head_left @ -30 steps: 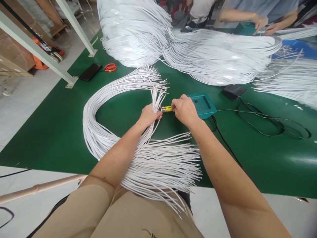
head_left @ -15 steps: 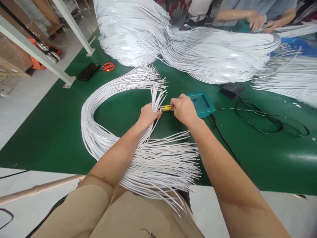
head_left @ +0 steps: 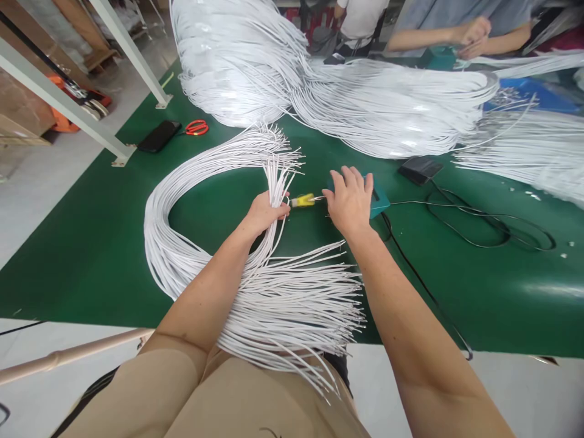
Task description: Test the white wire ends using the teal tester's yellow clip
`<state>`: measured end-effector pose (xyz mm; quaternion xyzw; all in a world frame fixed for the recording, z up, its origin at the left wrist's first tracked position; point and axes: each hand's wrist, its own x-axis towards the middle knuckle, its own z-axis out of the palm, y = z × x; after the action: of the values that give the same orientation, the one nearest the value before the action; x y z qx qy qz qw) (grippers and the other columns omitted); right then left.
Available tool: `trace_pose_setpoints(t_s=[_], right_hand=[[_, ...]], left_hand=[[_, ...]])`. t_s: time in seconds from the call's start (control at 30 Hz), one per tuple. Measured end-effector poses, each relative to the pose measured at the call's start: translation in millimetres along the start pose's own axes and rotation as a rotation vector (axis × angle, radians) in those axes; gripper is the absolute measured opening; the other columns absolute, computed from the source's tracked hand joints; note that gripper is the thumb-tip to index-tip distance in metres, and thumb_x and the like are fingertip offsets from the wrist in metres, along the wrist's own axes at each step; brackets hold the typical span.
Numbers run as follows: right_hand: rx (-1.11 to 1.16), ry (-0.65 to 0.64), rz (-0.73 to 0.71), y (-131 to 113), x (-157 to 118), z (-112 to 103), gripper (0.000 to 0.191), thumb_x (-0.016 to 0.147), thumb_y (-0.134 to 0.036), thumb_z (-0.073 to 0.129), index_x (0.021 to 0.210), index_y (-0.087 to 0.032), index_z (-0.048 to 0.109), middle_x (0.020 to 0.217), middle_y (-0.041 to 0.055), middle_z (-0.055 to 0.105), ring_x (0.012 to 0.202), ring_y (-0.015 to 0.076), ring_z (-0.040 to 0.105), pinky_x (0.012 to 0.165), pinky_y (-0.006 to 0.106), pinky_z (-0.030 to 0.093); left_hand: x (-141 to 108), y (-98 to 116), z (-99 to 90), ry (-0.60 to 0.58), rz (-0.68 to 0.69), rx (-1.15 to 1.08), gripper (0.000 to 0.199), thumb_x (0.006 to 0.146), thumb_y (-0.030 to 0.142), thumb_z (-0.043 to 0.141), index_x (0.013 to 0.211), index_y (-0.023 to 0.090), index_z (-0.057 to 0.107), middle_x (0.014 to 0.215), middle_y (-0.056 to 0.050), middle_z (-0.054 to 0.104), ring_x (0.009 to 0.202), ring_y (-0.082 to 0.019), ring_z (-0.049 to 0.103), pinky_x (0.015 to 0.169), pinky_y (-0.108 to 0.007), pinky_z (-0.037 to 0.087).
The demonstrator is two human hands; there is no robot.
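My left hand [head_left: 266, 213] is closed around a small bunch of white wires [head_left: 276, 182], whose ends stick up above the fingers. These wires belong to a larger curved bundle [head_left: 157, 225] that loops round to the left and fans out below my arms. Just right of the left thumb is a small yellow piece [head_left: 303, 200] with a thin metal rod pointing to the right. Whether the left fingers touch it I cannot tell. Over a teal box [head_left: 379, 204] lies my right hand [head_left: 350, 201], fingers spread and apart from the yellow piece. It covers most of the box.
Big heaps of white wire [head_left: 387, 109] lie across the back of the green table [head_left: 456, 292]. A black adapter [head_left: 420, 170] with looped cable is on the right. Red-handled scissors [head_left: 197, 127] and a black phone [head_left: 159, 136] sit back left. Another person's hands [head_left: 474, 39] work opposite.
My right hand has let go of the yellow piece and moved right, its fingers spreading over the teal box. My left hand still holds the wires. The view has shifted slightly.
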<state>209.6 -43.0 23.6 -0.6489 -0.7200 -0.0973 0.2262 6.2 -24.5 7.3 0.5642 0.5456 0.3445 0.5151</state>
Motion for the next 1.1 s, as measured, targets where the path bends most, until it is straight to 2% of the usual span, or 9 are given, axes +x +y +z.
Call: trace_pose_setpoints(t_s=[0.13, 0.23, 0.37, 0.53, 0.67, 0.77, 0.9, 1.03, 1.1], right_hand=[[0.314, -0.124, -0.429, -40, -22, -18, 0.028, 0.097, -0.026, 0.040, 0.097, -0.017, 0.067, 0.101, 0.0106, 0.068, 0.095, 0.0223, 0.057, 0.089, 0.037, 0.044], [0.276, -0.245, -0.614, -69, -43, -18, 0.031, 0.095, -0.017, 0.037, 0.087, -0.015, 0.066, 0.093, 0.0119, 0.067, 0.093, 0.0242, 0.055, 0.084, 0.040, 0.044], [0.383, -0.517, -0.316, -81, -62, -12, 0.024, 0.090, -0.015, 0.044, 0.084, -0.015, 0.067, 0.092, 0.0152, 0.069, 0.102, 0.0288, 0.056, 0.089, 0.046, 0.042], [0.575, -0.713, 0.002, -61, -54, -22, 0.013, 0.079, -0.023, 0.064, 0.066, -0.022, 0.065, 0.062, 0.0027, 0.067, 0.058, 0.0176, 0.062, 0.056, 0.030, 0.050], [0.811, -0.506, 0.357, -40, -19, -28, 0.028, 0.096, -0.033, 0.037, 0.090, -0.019, 0.061, 0.082, 0.0050, 0.069, 0.056, 0.0109, 0.064, 0.052, 0.025, 0.054], [1.231, -0.243, 0.683, -33, 1, -31, 0.016, 0.089, -0.032, 0.056, 0.083, -0.017, 0.059, 0.068, 0.0000, 0.062, 0.053, 0.0094, 0.060, 0.052, 0.024, 0.056], [1.631, -0.210, 0.658, -30, 3, -40, 0.020, 0.077, -0.032, 0.073, 0.071, -0.015, 0.064, 0.057, -0.0030, 0.056, 0.054, 0.0062, 0.054, 0.055, 0.018, 0.051], [1.883, -0.481, 0.559, -30, -8, -46, 0.032, 0.064, -0.042, 0.082, 0.074, -0.016, 0.066, 0.060, -0.0039, 0.058, 0.049, 0.0048, 0.046, 0.051, 0.019, 0.046], [1.859, -0.565, 0.552, -32, -12, -45, 0.033, 0.062, -0.041, 0.084, 0.074, -0.016, 0.066, 0.060, -0.0044, 0.058, 0.048, 0.0047, 0.043, 0.049, 0.021, 0.043]], left_hand=[[-5, 6, -0.4, -0.080, -0.028, -0.272, 0.046, 0.057, 0.020, 0.076, 0.101, 0.010, 0.066, 0.069, 0.001, 0.063, 0.061, -0.009, 0.054, 0.065, -0.024, 0.044], [-6, 7, -1.2, -0.153, -0.051, -0.353, 0.036, 0.056, 0.023, 0.081, 0.087, 0.011, 0.067, 0.072, 0.001, 0.062, 0.065, -0.009, 0.055, 0.069, -0.023, 0.043], [-8, 8, -0.8, -0.117, -0.085, -0.325, 0.040, 0.059, 0.034, 0.083, 0.091, 0.012, 0.071, 0.081, -0.002, 0.066, 0.069, -0.009, 0.055, 0.070, -0.024, 0.042], [-10, 8, 3.6, -0.106, -0.079, -0.304, 0.048, 0.058, 0.039, 0.084, 0.097, 0.013, 0.073, 0.092, -0.006, 0.070, 0.076, -0.012, 0.058, 0.076, -0.025, 0.043], [-13, 7, 7.5, -0.108, -0.022, -0.261, 0.054, 0.052, 0.035, 0.087, 0.098, 0.013, 0.070, 0.086, -0.004, 0.070, 0.077, -0.014, 0.060, 0.080, -0.028, 0.043], [-16, 9, 10.2, -0.141, -0.022, -0.238, 0.052, 0.051, 0.034, 0.087, 0.095, 0.013, 0.069, 0.083, -0.002, 0.068, 0.073, -0.012, 0.058, 0.077, -0.027, 0.044], [-17, 15, 9.6, -0.174, -0.053, -0.394, 0.041, 0.065, 0.045, 0.079, 0.084, 0.011, 0.066, 0.076, -0.003, 0.065, 0.068, -0.010, 0.057, 0.070, -0.025, 0.045], [-14, 20, 3.1, -0.126, -0.120, -0.624, 0.039, 0.062, 0.041, 0.082, 0.077, 0.012, 0.062, 0.071, 0.000, 0.060, 0.056, -0.004, 0.049, 0.056, -0.019, 0.041], [-14, 20, 1.4, -0.192, -0.150, -0.650, 0.040, 0.061, 0.040, 0.083, 0.075, 0.011, 0.060, 0.071, 0.001, 0.059, 0.051, -0.001, 0.044, 0.049, -0.017, 0.036]])
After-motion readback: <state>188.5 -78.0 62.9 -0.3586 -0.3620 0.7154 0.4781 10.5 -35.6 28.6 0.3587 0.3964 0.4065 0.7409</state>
